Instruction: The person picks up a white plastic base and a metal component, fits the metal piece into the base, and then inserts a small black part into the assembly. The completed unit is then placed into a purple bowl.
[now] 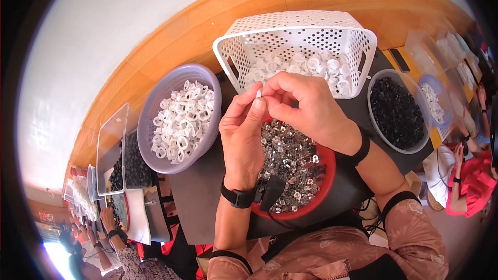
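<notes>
Small white part (pixel 259 93) pinched between left hand (pixel 243 136) and right hand (pixel 306 109)

One head-worn fisheye view looks steeply down, close over the dark table (pixel 202 197); edges bend toward its rim.

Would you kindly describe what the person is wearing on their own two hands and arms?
Both hands are bare. The left hand has a black wristband carrying a small black boxy device with a cable; the right hand has a plain black wristband. Brownish patterned sleeves with black cuffs cover the arms.

Dark table (pixel 207 186) bearing baskets, bowls
</notes>
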Tool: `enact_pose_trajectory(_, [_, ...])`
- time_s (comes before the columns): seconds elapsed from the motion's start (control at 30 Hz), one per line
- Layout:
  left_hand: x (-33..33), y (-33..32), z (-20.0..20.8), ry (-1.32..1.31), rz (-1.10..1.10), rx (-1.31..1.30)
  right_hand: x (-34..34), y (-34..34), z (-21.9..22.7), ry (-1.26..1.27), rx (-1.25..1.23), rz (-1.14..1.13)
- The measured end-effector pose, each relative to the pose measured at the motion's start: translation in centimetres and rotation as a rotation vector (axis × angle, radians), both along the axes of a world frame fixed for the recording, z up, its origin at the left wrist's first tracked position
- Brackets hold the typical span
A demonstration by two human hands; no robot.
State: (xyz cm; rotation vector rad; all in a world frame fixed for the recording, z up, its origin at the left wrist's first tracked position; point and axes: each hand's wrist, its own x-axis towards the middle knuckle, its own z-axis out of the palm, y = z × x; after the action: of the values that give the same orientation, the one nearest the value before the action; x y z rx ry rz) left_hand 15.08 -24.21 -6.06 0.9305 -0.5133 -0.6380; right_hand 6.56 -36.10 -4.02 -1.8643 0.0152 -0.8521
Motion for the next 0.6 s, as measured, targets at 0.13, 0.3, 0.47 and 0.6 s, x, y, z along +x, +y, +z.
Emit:
enact_pose_trajectory(0.13, [0.0,0.1,0.7,-0.008,-0.009,-0.017,-0.5,0.0,0.6,0.061,0.176,0.115])
enact_pose_trajectory(0.3, [0.0,-1.0,0.3,-0.021,-0.019,-0.031,-0.4,-1.0,0.4,0.028,0.039,0.076])
enact_pose_trajectory(0.47, [-0.3,-0.8,1.2,0.006,-0.028,-0.011,-0.6,-0.6,0.6,0.045,0.041,0.021])
enact_pose_trajectory(0.6, [0.1,-0.5,1.0,0.008,-0.040,0.001,-0.8,-0.7,1.2,0.157,0.240,0.141])
